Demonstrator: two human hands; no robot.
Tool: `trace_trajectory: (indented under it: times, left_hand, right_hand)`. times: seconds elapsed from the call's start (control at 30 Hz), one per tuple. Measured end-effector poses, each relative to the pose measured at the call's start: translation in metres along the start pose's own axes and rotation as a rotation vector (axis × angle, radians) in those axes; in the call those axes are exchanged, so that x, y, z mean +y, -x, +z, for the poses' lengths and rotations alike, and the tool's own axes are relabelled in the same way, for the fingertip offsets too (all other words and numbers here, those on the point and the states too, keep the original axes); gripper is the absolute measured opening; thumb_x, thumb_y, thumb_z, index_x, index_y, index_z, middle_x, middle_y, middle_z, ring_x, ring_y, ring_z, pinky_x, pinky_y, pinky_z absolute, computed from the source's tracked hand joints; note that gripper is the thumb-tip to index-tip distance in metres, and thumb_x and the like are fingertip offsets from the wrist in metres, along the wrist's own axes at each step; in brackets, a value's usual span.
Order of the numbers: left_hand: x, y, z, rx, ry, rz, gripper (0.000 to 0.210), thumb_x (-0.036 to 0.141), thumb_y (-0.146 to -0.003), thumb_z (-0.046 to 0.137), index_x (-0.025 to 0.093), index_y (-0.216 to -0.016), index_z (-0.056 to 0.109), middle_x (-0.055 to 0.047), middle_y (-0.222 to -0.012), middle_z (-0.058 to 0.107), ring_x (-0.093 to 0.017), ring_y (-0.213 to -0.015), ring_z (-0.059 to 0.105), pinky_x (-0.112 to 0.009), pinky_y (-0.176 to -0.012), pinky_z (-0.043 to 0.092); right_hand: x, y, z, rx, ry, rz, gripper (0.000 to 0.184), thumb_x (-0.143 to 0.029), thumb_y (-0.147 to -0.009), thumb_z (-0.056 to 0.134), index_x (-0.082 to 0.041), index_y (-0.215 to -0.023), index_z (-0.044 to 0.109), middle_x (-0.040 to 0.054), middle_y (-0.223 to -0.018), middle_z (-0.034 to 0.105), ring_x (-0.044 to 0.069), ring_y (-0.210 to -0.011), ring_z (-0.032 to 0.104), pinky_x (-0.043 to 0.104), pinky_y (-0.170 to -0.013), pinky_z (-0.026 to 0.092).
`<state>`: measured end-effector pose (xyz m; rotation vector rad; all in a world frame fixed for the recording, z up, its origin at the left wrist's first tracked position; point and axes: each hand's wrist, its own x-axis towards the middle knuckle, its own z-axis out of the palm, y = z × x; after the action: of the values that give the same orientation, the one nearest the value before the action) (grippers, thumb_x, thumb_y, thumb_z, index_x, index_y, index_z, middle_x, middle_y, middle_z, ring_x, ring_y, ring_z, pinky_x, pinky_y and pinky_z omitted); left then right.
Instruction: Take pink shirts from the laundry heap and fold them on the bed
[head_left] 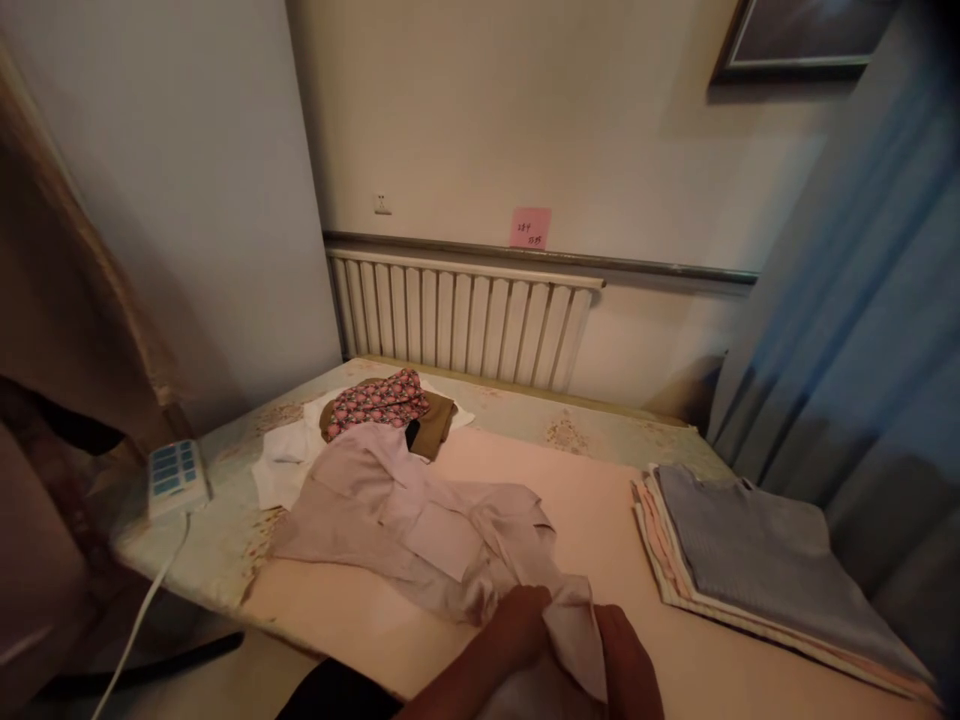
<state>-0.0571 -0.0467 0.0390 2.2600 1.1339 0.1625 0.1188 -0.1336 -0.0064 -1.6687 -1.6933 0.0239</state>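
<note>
A pale pinkish-grey shirt (442, 535) lies loosely spread and crumpled across the table, its near end drawn toward me. At the front edge, my left hand (517, 625) is closed around a bunched part of it. My right hand (628, 660) grips the same shirt a little to the right, with a pale flap of cloth hanging between the two hands. My fingertips are largely hidden by the fabric. Beyond the shirt's far edge sit a floral pink cloth (379, 400), a folded brown garment (435, 428) and a white garment (281, 465).
A stack of folded clothes (750, 540), grey on top, rests at the table's (577, 500) right side. On its left corner is a white power strip (176, 475) with a cord hanging down. A radiator (465, 320) stands behind, and a blue curtain (847, 300) hangs at right.
</note>
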Motion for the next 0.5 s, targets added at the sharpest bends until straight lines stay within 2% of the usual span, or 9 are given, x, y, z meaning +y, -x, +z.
trace_trajectory:
  times: [0.1, 0.2, 0.4, 0.5]
  left_hand:
    - [0.013, 0.011, 0.017, -0.008, 0.045, 0.029, 0.028, 0.030, -0.085, 0.046, 0.020, -0.099, 0.068, -0.010, -0.106, 0.072, -0.026, -0.098, 0.064, -0.036, -0.087, 0.048]
    - [0.017, 0.019, 0.026, 0.014, 0.145, 0.068, 0.030, 0.030, -0.085, 0.045, 0.021, -0.103, 0.067, -0.009, -0.105, 0.071, -0.025, -0.099, 0.062, -0.037, -0.089, 0.047]
    - [0.014, 0.035, 0.022, 0.069, 0.203, 0.096, 0.029, 0.024, -0.085, 0.044, 0.021, -0.103, 0.066, -0.011, -0.109, 0.067, -0.026, -0.105, 0.058, -0.039, -0.095, 0.043]
    - [0.013, 0.051, 0.017, 0.124, 0.165, 0.139, 0.033, 0.020, -0.083, 0.045, 0.020, -0.111, 0.063, -0.010, -0.115, 0.063, -0.024, -0.109, 0.055, -0.037, -0.097, 0.042]
  right_hand:
    - [-0.003, 0.001, -0.005, -0.030, -0.019, 0.072, 0.014, -0.035, -0.088, 0.047, -0.028, -0.080, 0.057, 0.0034, -0.075, 0.062, 0.021, -0.066, 0.057, 0.030, -0.057, 0.045]
    - [-0.006, -0.001, -0.008, -0.065, -0.009, 0.155, 0.014, -0.036, -0.087, 0.046, -0.025, -0.081, 0.055, 0.0010, -0.076, 0.062, 0.018, -0.068, 0.057, 0.028, -0.061, 0.045]
    - [-0.011, -0.003, -0.010, -0.078, -0.043, 0.181, 0.011, -0.032, -0.086, 0.047, -0.024, -0.083, 0.054, 0.0013, -0.081, 0.062, 0.018, -0.074, 0.058, 0.027, -0.066, 0.045]
    - [-0.012, -0.004, -0.011, -0.060, -0.088, 0.181, 0.013, -0.033, -0.085, 0.047, -0.023, -0.085, 0.056, 0.0027, -0.084, 0.063, 0.019, -0.078, 0.060, 0.028, -0.070, 0.046]
